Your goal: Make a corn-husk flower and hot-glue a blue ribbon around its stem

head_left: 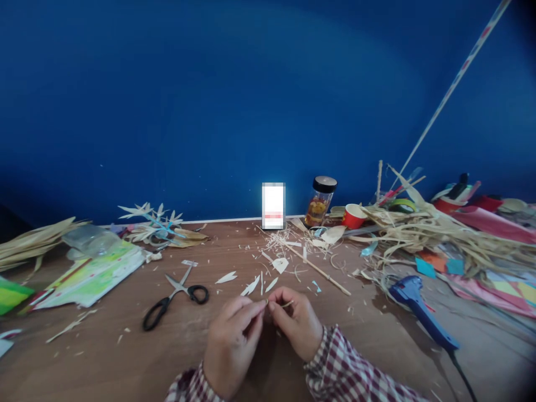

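Closest to the camera, the left hand (233,340) and the right hand (295,320) meet above the wooden table (125,357), both in plaid cuffs, fingertips pinched together on a thin straw strip (286,304) whose short pale end pokes out to the right of the right thumb. Both hands are closed narrowly around it, and the strip is held just off the tabletop, between the two sets of fingertips. By the look of it the step in hand is fine finger work on the strip, folding, splitting or twisting it; which of these is too small to tell. Any further move on so slim a piece would call for a steady pinch and little force, since it looks liable to snap or slip. Just beyond the hands lie pale cut leaf-shaped pieces (250,286) and, to the left, black-handled scissors (176,296) lying open. To the right a blue glue gun (421,310) rests with its cord trailing toward the near edge. A thin wooden stick (320,272) lies slantwise past the scraps. Farther back stand a black-lidded jar (320,202) and a red cup (354,216), beside a heap of loose straw (422,231), against the blue wall.
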A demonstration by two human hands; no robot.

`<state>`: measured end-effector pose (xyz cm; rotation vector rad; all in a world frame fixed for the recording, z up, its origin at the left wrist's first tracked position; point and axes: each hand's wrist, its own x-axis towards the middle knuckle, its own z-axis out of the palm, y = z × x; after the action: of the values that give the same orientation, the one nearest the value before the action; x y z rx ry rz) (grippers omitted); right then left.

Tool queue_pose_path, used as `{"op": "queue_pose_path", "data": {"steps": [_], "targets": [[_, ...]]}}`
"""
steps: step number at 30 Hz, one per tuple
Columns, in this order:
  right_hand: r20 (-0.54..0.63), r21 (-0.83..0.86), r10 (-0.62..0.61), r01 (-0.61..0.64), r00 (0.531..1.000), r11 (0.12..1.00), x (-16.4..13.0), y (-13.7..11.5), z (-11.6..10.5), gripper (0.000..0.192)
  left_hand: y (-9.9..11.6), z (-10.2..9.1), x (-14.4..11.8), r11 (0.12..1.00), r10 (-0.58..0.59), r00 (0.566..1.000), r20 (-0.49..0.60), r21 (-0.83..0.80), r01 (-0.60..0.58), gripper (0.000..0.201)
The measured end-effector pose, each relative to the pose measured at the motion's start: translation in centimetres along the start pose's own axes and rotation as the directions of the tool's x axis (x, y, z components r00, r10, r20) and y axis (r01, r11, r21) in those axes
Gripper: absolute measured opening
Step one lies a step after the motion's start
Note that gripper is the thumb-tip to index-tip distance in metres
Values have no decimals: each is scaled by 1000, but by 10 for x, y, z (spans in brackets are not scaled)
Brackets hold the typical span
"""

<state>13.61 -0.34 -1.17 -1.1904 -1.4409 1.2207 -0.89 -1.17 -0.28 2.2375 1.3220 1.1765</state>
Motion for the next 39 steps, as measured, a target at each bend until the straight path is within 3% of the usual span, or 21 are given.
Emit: {"op": "queue_pose_path", "data": {"steps": [4,8,16,21,30,39], "targets": [[-1,-9,17,-17,1000,1000,0,-3,0,17,-2,1,-1,980,130,991,-21,157,-125,21],[-4,-2,25,-25,1000,1000,0,-4,0,18,-3,3,-2,961,166,986,4,221,-163,20],[-3,-16,35,-35,999,999,0,-2,1,16,-3,6,-6,966,147,987,-60,223,-130,20],[-7,-75,-25,25,1000,997,0,-3,1,15,0,6,-6,959,155,985,-72,252,-133,19],[-26,-204,-123,115,992,972,-1,-1,-1,13,1,6,-6,952,143,989,36,269,-147,18],[6,-98,-22,23,1000,995,0,-2,0,15,-2,9,-8,952,131,987,92,267,-151,18]]}}
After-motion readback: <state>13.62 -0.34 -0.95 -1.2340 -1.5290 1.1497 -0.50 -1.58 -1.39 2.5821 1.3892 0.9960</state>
